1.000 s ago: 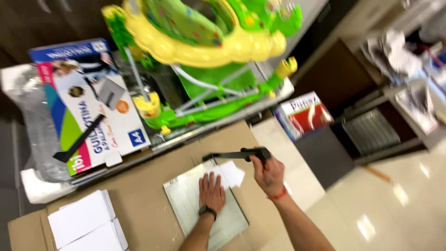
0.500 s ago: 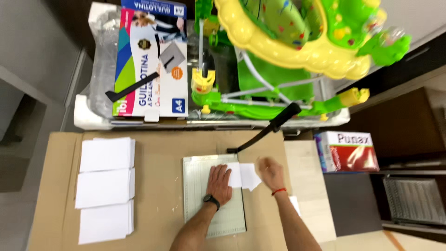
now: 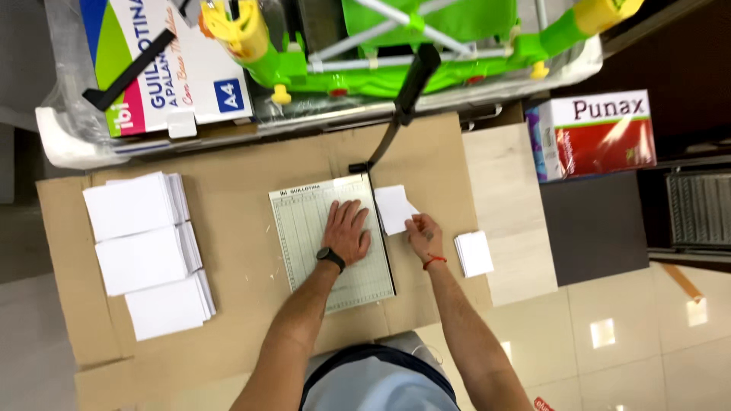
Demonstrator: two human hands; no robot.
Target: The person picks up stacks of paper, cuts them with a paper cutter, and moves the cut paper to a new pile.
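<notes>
Left hand (image 3: 348, 230) flat, open, on grey gridded paper cutter (image 3: 304, 228); right hand (image 3: 423, 236) pinching cut white slip (image 3: 394, 208). Small cut pile (image 3: 474, 253) done; three white stacks (image 3: 145, 251) uncut.

left hand (image 3: 347, 230) flat on paper cutter (image 3: 304, 228) | right hand (image 3: 423, 236) pinching cut sheet (image 3: 393, 207)

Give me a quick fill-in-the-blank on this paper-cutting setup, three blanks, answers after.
1. The left hand lies flat on the ____ of the paper cutter.
2. The right hand pinches a cut white ____ just right of the blade edge.
3. The cutter's black lever arm stands ____, not pressed down.
Also there: three stacks of white paper at left, and a small pile of cut pieces at right.

Answers: board; sheet; raised
</notes>
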